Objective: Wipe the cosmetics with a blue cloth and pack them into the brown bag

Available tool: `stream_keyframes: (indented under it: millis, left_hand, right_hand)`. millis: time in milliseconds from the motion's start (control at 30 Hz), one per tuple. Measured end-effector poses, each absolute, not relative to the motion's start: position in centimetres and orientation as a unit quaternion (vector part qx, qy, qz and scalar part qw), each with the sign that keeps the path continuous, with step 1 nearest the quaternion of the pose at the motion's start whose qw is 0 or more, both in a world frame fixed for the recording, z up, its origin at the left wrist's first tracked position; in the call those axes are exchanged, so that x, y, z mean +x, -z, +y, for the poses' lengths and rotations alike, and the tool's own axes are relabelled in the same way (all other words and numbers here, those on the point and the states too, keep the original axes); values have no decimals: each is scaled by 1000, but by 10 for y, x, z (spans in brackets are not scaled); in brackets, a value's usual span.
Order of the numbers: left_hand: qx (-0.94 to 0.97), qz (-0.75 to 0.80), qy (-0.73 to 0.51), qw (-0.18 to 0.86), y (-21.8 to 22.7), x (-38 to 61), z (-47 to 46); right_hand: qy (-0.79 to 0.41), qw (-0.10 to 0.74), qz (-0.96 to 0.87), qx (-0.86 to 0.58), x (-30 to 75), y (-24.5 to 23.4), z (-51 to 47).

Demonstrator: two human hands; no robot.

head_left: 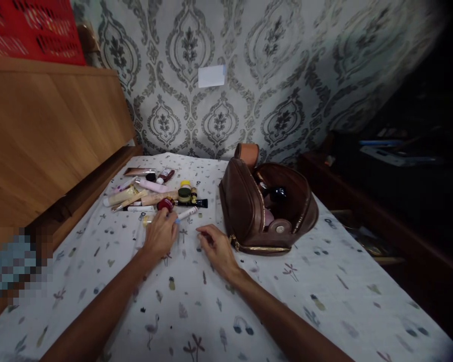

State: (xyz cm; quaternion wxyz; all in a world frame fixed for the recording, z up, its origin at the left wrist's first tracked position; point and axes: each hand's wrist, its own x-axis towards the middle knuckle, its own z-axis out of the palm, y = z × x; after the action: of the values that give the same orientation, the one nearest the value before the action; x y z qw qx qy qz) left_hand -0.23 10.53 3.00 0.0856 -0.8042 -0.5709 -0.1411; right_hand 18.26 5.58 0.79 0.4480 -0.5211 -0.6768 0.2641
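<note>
My left hand [160,235] rests at the near edge of a group of cosmetics, its fingers bent down and closed. A small yellowish piece [147,220] shows left of it and a pale blue tip [177,221] right of it; what the fingers hold is hidden. Just beyond the fingertips sits a round red jar [165,203]. A white pen-like tube [187,213] lies to the right. My right hand [218,249] is over the cloth with loosely curled, parted fingers and nothing in them. Beside it stands a brown leather cosmetic bag [243,211], unzipped, with dark glossy items [278,192] inside.
The cosmetics include a pink tube [151,185], a dark green-lidded jar [184,194] and a black tube [200,203]. A patterned white cloth [196,311] covers the surface. A wooden cabinet [53,115] bearing a red basket [33,30] stands left; patterned wallpaper [219,115] is behind.
</note>
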Motion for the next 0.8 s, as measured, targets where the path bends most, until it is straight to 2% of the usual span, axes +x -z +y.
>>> stream_keyframes:
  millis: [133,333,467,633,800]
  left_hand:
    - [-812,-543,189,97,-25,0,103]
    - [-840,-514,154,78,-10,1,107]
    - [-856,-475,196,64,-7,-5,112]
    - [-889,-370,268,-28,-7,-9,116]
    - [-896,-327,287,-88,-9,-7,114]
  right_hand:
    - [-275,466,-649,-535,183,-8,58]
    - [-265,491,-645,-523,183,6,62]
    - [-247,496,-646,-525,184,17,64]
    - [-222,488,-649,-539,184,25,66]
    - [-237,485,-652,-532,184,24,68]
